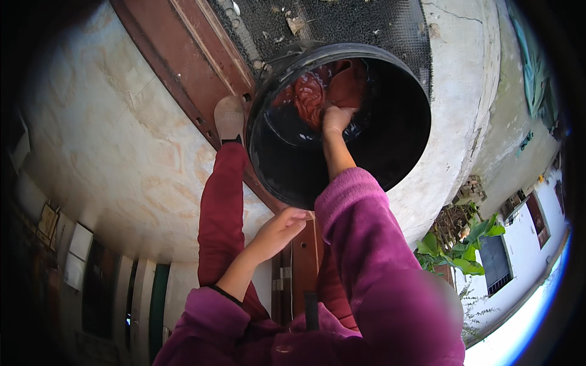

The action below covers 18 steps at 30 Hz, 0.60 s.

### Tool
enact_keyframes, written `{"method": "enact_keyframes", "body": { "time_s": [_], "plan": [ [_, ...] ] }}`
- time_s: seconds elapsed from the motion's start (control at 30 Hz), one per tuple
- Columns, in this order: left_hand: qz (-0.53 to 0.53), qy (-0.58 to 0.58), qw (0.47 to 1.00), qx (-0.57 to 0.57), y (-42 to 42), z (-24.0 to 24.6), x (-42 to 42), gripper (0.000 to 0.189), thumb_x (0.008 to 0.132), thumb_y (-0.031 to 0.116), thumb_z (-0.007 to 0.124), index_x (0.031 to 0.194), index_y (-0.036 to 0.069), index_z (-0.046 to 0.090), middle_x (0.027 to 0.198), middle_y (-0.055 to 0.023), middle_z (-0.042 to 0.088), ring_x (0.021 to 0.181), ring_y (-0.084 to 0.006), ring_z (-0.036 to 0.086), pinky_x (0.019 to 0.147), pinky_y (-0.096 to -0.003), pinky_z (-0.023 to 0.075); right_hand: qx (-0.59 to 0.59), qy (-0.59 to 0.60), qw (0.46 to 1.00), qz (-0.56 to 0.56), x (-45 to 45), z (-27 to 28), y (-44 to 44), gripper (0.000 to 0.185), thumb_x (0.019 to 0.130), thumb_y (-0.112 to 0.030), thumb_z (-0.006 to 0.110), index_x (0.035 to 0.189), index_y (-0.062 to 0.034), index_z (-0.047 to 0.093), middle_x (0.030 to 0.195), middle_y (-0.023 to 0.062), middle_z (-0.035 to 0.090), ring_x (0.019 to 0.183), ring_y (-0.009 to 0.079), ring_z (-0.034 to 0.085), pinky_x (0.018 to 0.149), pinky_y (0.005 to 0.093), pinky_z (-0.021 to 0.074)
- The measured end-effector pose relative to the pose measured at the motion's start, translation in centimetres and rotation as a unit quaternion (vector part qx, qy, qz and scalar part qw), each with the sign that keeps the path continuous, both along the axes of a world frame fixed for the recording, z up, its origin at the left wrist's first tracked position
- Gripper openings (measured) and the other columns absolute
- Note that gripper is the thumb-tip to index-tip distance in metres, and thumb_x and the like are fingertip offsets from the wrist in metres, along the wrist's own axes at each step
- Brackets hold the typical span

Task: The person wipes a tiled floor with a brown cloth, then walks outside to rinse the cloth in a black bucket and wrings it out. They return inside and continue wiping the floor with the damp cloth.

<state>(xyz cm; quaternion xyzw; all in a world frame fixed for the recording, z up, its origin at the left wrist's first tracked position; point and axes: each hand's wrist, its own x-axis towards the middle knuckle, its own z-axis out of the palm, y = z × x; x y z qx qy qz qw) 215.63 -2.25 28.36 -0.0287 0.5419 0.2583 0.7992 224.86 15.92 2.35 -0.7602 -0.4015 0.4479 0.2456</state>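
A large black bucket [393,151] stands tilted towards me, with dark water inside. In the water lies a wet red cloth [311,94], bunched on the left and spread flatter on the right. My right hand [338,120] reaches down into the bucket and grips the cloth near its lower edge; the fingertips are hidden by the hand and the cloth. Just below the bucket's near rim, my left hand [280,231] hangs with loosely bent fingers and nothing in it. Whether it touches the rim I cannot tell.
A reddish-brown metal beam [192,59] runs diagonally beneath the bucket and between my legs. My left shoe [229,118] is on it, close to the bucket. Dark mesh matting [357,23] with debris lies beyond. Pale concrete [458,91] is to the right, with leafy plants [467,249] farther off.
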Motion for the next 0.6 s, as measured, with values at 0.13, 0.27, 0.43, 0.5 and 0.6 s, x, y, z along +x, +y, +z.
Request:
{"method": "enact_keyframes", "body": {
  "time_s": [0.13,0.27,0.43,0.5,0.6],
  "plan": [
    [0.013,-0.025,0.999,-0.015,0.6,0.0,0.1,0.035,0.103,0.021,0.056,0.131,0.001,0.054,0.125,-0.0103,0.062,0.113,-0.0181,0.059,0.099,-0.0309,0.0458,-0.244,-0.176,0.845,0.442,0.9,0.2,1.0,0.02,0.076,-0.014,0.067,0.092,-0.0015,0.071,0.101,0.0291,0.068,0.1,0.0451,0.065,0.09,0.0486,0.0518],
    [0.012,-0.037,0.999,-0.002,1.2,0.1,0.7,0.029,0.103,0.017,0.056,0.128,0.001,0.055,0.128,-0.0083,0.061,0.116,-0.0177,0.059,0.103,-0.0321,0.0443,-0.027,-0.062,0.997,-0.049,-0.4,2.8,1.5,0.023,0.081,-0.007,0.061,0.101,-0.0006,0.072,0.098,0.0183,0.074,0.094,0.0373,0.07,0.086,0.0408,0.0535],
    [-0.021,-0.151,0.988,-0.013,2.0,0.0,-0.2,0.027,0.104,0.021,0.054,0.124,0.003,0.057,0.122,-0.0095,0.064,0.112,-0.0174,0.061,0.097,-0.0323,0.0498,-0.207,-0.18,0.845,0.46,-0.4,4.3,0.9,0.067,0.082,-0.014,0.063,0.145,-0.0078,0.041,0.129,0.0215,0.063,0.122,0.0412,0.057,0.106,0.0443,0.0426],
    [-0.027,-0.21,0.977,-0.036,2.4,0.2,-0.8,0.028,0.105,0.024,0.053,0.124,0.004,0.056,0.12,-0.0107,0.065,0.11,-0.0183,0.063,0.093,-0.0332,0.0523,-0.253,-0.27,0.824,0.429,0.7,3.5,2.3,0.057,0.085,-0.018,0.059,0.141,-0.0073,0.049,0.132,0.0171,0.062,0.123,0.0382,0.058,0.105,0.0447,0.0444],
    [0.019,-0.245,0.969,-0.013,3.6,0.8,-1.7,0.032,0.105,0.028,0.051,0.126,0.005,0.055,0.119,-0.0134,0.065,0.109,-0.0214,0.064,0.089,-0.0365,0.0553,-0.334,-0.225,0.826,0.395,1.1,3.7,3.8,0.046,0.09,-0.014,0.053,0.135,-0.0047,0.055,0.134,0.0233,0.06,0.123,0.0385,0.059,0.102,0.0442,0.0473]
  ]
}}
